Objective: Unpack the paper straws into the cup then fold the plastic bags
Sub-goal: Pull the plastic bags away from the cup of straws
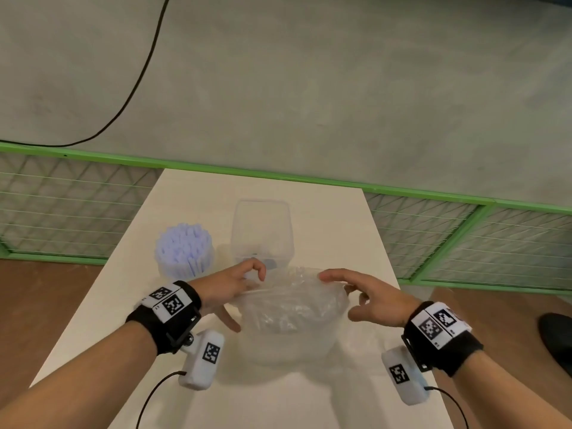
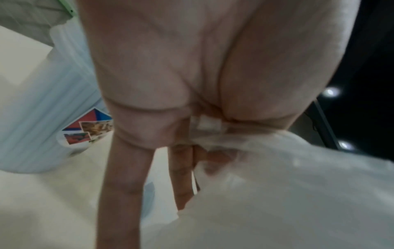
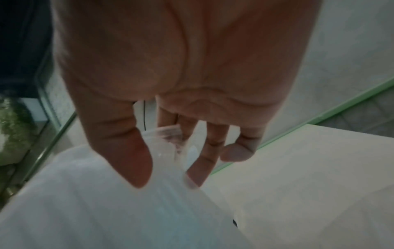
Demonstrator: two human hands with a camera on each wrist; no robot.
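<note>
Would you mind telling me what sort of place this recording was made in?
Probably a fenced recording or lab workspace, not a home: a plain white table stands against a green-framed mesh barrier, a bare concrete floor lies beyond, and a loose black cable crosses it.

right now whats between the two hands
The clear plastic bag spans the gap between the left hand and the right hand; each pinches an upper corner. The head view shows it best.
</note>
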